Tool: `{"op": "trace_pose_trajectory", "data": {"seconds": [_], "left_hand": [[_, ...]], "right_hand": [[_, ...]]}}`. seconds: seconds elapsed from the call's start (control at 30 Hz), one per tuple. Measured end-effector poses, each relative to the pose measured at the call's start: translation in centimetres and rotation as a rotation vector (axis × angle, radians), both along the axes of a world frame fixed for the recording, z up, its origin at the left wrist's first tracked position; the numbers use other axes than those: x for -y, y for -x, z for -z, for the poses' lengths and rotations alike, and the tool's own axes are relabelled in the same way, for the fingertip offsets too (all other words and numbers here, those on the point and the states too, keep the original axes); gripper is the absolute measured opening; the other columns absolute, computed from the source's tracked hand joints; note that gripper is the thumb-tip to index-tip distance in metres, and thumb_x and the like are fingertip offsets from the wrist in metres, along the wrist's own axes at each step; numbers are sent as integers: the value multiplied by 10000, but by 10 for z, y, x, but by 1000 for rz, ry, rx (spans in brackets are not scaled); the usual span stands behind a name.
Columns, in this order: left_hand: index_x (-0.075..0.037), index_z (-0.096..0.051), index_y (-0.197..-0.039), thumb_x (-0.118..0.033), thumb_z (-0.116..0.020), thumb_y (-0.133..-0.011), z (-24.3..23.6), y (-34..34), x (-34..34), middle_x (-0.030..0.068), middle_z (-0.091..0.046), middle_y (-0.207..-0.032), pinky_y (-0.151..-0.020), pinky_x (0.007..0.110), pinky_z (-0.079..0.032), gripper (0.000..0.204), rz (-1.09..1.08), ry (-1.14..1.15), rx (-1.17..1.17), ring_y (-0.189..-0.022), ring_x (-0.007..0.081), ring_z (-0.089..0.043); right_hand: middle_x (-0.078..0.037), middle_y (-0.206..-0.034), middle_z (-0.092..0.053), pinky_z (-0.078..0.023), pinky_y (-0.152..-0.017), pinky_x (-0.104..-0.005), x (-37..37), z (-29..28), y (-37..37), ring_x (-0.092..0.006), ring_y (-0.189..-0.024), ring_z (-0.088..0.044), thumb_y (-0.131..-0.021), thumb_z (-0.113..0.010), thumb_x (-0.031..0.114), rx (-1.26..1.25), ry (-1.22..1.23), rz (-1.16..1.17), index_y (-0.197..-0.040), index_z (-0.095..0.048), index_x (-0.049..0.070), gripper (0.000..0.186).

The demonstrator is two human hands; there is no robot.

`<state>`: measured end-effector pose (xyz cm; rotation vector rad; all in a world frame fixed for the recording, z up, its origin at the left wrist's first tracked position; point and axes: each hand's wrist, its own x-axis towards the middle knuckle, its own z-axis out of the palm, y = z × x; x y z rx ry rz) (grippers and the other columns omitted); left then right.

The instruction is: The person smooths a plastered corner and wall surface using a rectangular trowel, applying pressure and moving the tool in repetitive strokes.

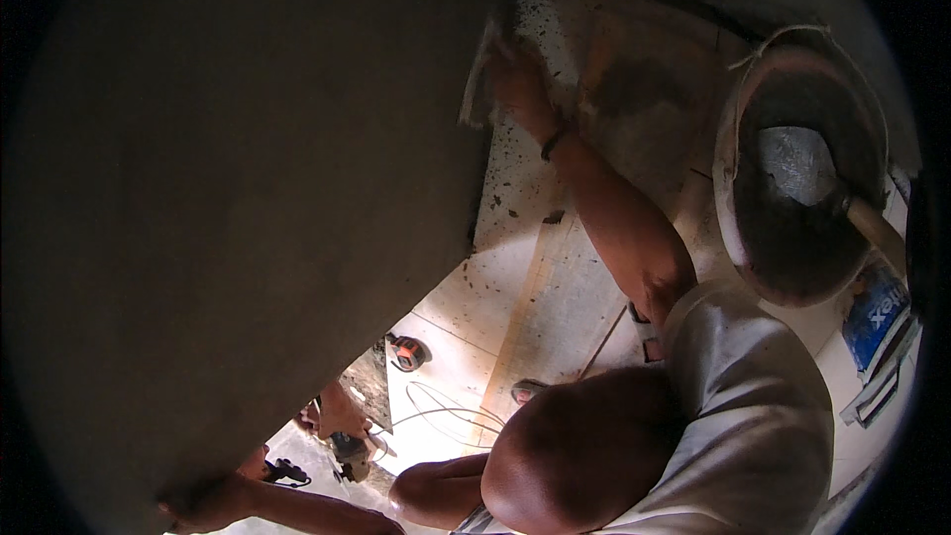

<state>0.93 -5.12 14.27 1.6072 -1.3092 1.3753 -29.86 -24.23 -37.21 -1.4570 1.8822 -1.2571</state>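
Observation:
A large, dark grey, flat surface [258, 188] fills the left side. At its far right edge my right hand [520, 84], with a dark band at the wrist, is closed on a flat, pale-edged tool [476, 79]. That tool lies against the surface; motion blur and shadow hide its exact kind. My left hand [208, 503] is low on the left, by the surface's lower edge. Deep shadow covers its fingers, so I cannot make out whether they hold anything.
On my right stands a bucket [726, 178] with a wooden-handled trowel [800, 166] in it, beside a blue-and-white packet [876, 309]. An orange-and-black tape measure [408, 353] and a thin cable [441, 408] lie on the speckled floor. Another person's hand [340, 412] is near a power tool [352, 451].

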Motion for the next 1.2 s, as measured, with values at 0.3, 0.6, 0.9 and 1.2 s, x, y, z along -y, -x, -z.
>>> {"op": "trace_pose_trajectory", "data": {"seconds": [0.3, 0.6, 0.9, 1.2], "left_hand": [[-52, -584, -1174, -275, -752, -738, -9, 2, -8, 149, -510, -1109, -873, 470, -502, 518, 24, 27, -49, -1057, 315, -543], [-38, -577, -1193, -264, -754, -735, -8, -3, -3, 146, -495, -1100, -876, 462, -517, 542, -20, -2, -82, -1057, 320, -538], [-24, -569, -1213, -253, -757, -731, -15, -6, -16, 144, -480, -1091, -879, 455, -531, 566, -8, 39, -105, -1058, 324, -533], [10, -583, -1110, -185, -741, -748, -30, -9, -17, 156, -499, -1092, -833, 427, -566, 440, 61, 101, -146, -983, 309, -574]], "right_hand": [[-243, -1287, -559, -479, -947, -445, -90, -100, -67, -402, -1135, -574, -961, -533, 178, 501, 125, -151, -1349, -485, 13, 424], [-234, -1216, -594, -478, -901, -435, 53, -41, 32, -390, -1038, -596, -949, -506, 195, 443, 12, 116, -1224, -584, 18, 337], [-228, -1218, -588, -473, -921, -448, -18, -28, -19, -372, -1072, -589, -947, -464, 102, 557, -232, -68, -1291, -550, 43, 360], [-214, -1111, -665, -484, -928, -408, 22, -148, 19, -307, -1061, -637, -966, -542, 266, 462, 60, -143, -1361, -515, 69, 442]]}}
